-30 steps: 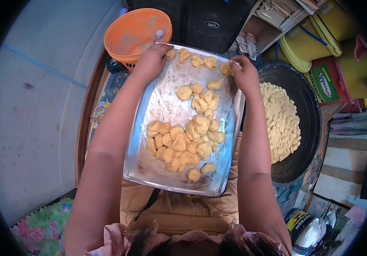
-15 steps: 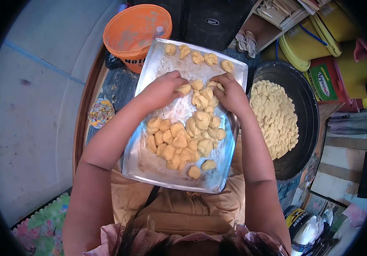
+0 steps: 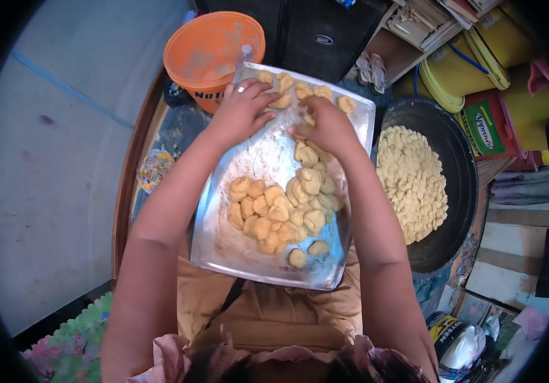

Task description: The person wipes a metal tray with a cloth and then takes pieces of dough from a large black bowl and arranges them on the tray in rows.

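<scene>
A floured metal tray (image 3: 223,252) rests on my lap, carrying several yellow dough pieces (image 3: 281,214) heaped at its near end and a few more (image 3: 300,89) along its far edge. My left hand (image 3: 242,108) lies at the tray's far left, fingers curled on a dough piece (image 3: 282,102). My right hand (image 3: 325,124) sits beside it at the far middle, fingers bent down onto the dough there. Whether either hand grips a piece is hidden by the fingers.
An orange plastic bucket (image 3: 213,51) stands just beyond the tray. A big black pan (image 3: 459,172) heaped with small dough pieces (image 3: 411,182) sits to the right. Yellow buckets, a red box and shelves crowd the far right. A grey floor spreads left.
Both hands drew back to the tray's middle half a second ago and have moved out again to its far end. The tray has stayed put.
</scene>
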{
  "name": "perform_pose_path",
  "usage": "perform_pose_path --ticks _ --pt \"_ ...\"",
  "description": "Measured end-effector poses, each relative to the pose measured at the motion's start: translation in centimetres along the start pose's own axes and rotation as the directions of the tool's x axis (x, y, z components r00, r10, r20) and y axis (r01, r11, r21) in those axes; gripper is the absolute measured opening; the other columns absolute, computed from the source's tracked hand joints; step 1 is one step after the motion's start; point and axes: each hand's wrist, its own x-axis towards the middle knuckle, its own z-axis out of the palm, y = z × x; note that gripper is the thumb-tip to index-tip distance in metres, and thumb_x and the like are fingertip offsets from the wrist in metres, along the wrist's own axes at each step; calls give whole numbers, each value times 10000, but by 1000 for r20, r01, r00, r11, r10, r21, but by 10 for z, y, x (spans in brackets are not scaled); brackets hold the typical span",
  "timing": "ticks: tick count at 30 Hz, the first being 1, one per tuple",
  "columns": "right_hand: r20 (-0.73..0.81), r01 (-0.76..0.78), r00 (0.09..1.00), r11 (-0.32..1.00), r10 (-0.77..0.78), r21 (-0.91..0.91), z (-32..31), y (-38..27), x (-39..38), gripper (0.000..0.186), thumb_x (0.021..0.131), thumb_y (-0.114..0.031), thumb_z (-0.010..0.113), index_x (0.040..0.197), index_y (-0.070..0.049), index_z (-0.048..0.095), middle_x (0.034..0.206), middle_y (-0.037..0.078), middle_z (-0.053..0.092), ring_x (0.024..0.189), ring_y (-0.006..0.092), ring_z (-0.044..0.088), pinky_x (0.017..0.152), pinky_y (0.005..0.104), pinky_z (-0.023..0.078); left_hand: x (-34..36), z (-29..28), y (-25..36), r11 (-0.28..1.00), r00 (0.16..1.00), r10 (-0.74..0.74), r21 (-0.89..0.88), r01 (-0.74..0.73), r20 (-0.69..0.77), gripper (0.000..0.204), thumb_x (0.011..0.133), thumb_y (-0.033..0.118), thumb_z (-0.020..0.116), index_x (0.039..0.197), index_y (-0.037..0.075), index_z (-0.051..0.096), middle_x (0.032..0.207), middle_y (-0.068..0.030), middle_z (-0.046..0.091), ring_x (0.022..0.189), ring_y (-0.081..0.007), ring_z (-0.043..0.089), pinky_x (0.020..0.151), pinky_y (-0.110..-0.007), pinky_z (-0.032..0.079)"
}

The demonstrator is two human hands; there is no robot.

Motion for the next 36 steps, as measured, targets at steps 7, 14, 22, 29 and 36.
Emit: perform_pose_path --ticks 7,14,22,29,36 --pt "-16 -203 978 970 207 132 5 19 7 402 732 -260 782 1030 -44 621 944 144 677 875 301 641 796 352 484 19 18 10 999 996 43 8 -44 73 307 821 220 647 1116 137 652 1188 -49 587 1190 -248 473 978 -426 304" --pt "306 -180 950 909 62 376 -22 45 -26 208 761 -134 723 922 -14 668 886 115 691 849 198 642 800 311 483 27 30 19 986 981 166 -50 -162 103 321 800 245 667 1096 122 651 1147 -53 591 1164 -247 480 988 -428 290" --pt "-174 -199 947 919 270 339 -16 49 -20 284 800 -215 731 995 -15 677 886 137 690 838 209 657 783 319 490 40 36 43 984 982 159 -103 -148 104 335 794 263 673 1100 128 656 1130 -45 588 1156 -239 473 973 -429 294" --pt "-117 -422 839 771 531 477 -31 60 -45 440 727 -217 789 1087 -18 633 943 157 659 861 271 655 793 339 502 55 52 54 978 964 208 -14 -208 164 269 827 204 628 1079 122 670 1059 -9 629 1090 -211 519 961 -428 314" --pt "-177 -79 981 996 73 -27 -25 63 -53 381 738 -39 655 1117 -70 665 1075 108 639 1020 313 579 906 383 455 47 45 59 970 971 239 -65 -236 27 268 837 199 613 1075 89 665 1034 -49 633 1063 -228 540 957 -433 321"
